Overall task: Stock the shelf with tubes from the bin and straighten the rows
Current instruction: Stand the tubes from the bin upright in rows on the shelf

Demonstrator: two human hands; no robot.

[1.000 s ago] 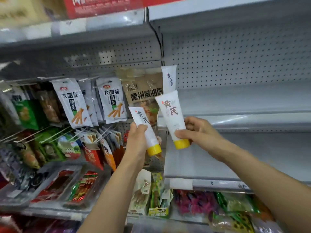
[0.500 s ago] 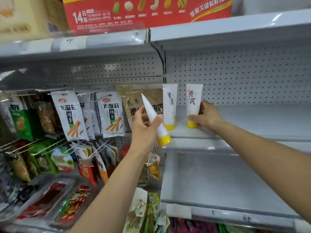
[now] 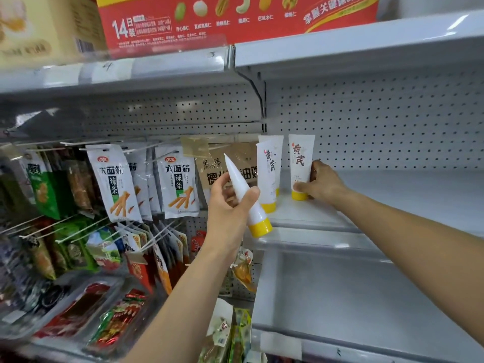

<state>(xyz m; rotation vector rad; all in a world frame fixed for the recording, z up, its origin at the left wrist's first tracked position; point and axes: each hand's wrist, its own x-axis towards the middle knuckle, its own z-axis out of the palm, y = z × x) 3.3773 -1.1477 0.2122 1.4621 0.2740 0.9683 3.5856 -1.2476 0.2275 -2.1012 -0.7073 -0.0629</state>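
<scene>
White tubes with yellow caps stand cap-down at the left end of the grey shelf (image 3: pixel 379 205). My right hand (image 3: pixel 320 183) grips the lower part of the right standing tube (image 3: pixel 301 163), which rests upright on the shelf. To its left stand two tubes, the front tube (image 3: pixel 267 176) partly hiding another behind it. My left hand (image 3: pixel 227 205) holds a third tube (image 3: pixel 246 195) tilted, cap down and to the right, in front of the shelf's edge. The bin is out of view.
Snack packets (image 3: pixel 112 182) hang on pegs to the left of the shelf bay. A red carton (image 3: pixel 235 19) sits on the top shelf. A lower grey shelf (image 3: pixel 340 297) lies beneath, with more packets below it.
My right hand has set its tube upright on the shelf beside the others and still grips it. My left hand's tube has tilted and moved up nearer the shelf.
</scene>
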